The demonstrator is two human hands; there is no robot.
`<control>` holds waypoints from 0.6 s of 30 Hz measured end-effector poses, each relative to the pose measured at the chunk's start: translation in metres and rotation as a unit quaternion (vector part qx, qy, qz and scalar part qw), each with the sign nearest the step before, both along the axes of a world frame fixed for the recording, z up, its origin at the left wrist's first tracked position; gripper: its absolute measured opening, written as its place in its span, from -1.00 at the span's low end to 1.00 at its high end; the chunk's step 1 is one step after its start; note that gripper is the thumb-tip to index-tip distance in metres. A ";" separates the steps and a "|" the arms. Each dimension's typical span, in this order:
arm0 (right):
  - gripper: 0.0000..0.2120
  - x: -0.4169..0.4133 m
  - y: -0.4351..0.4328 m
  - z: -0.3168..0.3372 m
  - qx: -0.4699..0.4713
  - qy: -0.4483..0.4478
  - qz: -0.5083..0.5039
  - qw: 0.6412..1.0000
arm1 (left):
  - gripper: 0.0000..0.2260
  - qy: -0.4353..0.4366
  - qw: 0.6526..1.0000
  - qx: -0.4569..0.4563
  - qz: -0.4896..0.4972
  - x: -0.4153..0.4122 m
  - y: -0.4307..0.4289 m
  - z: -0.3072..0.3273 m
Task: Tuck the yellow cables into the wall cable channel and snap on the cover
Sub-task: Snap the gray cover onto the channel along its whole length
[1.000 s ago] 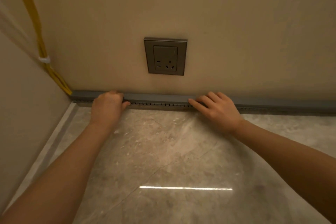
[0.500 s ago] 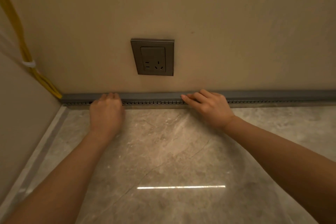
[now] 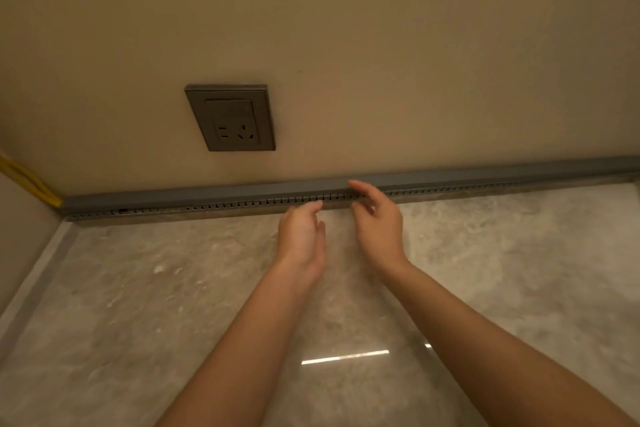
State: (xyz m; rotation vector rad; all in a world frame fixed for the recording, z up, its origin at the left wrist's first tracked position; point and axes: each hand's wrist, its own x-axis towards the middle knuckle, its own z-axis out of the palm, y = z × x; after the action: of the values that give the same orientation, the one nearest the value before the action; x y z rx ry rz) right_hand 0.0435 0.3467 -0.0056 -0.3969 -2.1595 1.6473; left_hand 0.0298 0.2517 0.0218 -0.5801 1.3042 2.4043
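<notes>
Yellow cables [image 3: 31, 180] cropped; left hand [image 3: 301, 239] slack, empty; right hand [image 3: 379, 229] on cover [image 3: 207, 191], grip unclear

Glossy grey marble floor [image 3: 173, 288], grey cable channel [image 3: 173, 199] along its far edge

I face a beige wall [image 3: 381, 45] with a grey wall socket [image 3: 231, 118]. Below it, the glossy marble-look floor [image 3: 173, 288] reflects a bright light streak [image 3: 344, 356].

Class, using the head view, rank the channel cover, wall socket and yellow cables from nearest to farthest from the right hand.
1. Channel cover: pinched by the right hand, along the wall's foot.
2. Wall socket: up and left, on the wall.
3. Yellow cables: far left corner.
</notes>
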 end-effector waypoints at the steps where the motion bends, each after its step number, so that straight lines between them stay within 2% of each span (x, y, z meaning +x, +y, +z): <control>1: -0.67 0.001 0.005 0.006 -0.093 -0.018 -0.045 0.995 | -0.58 -0.016 0.999 0.041 -0.015 -0.004 0.002 0.005; 2: -0.67 0.000 0.015 0.012 -0.203 -0.034 -0.084 0.975 | -0.52 -0.029 0.996 0.077 -0.033 -0.009 0.004 0.010; 4: -0.65 -0.001 0.037 0.027 -0.429 -0.057 -0.108 0.895 | -0.41 -0.054 0.988 0.132 -0.063 -0.021 0.005 0.017; 5: -0.63 -0.001 0.048 0.034 -0.510 -0.059 -0.104 0.852 | -0.36 -0.070 0.983 0.153 -0.070 -0.026 0.005 0.020; 7: -0.55 0.000 0.071 0.049 -0.592 -0.064 -0.090 0.799 | -0.32 -0.097 0.975 0.186 -0.072 -0.034 0.008 0.021; 10: -0.37 -0.003 0.100 0.063 -0.642 -0.077 -0.039 0.762 | -0.35 -0.116 0.971 0.189 -0.086 -0.042 0.018 0.018; 13: -0.26 -0.008 0.114 0.072 -0.628 -0.124 0.029 0.768 | -0.41 -0.114 0.974 0.171 -0.094 -0.048 0.021 0.017; 18: -0.21 -0.016 0.125 0.073 -0.627 -0.142 0.064 0.763 | -0.42 -0.112 0.977 0.162 -0.080 -0.056 0.022 0.018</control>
State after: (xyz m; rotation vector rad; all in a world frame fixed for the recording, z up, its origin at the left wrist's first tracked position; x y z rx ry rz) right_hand 0.0278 0.4713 0.0672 -0.8841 -0.8522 3.0768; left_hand -0.0259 0.2742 0.0399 -0.6047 0.8108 2.2746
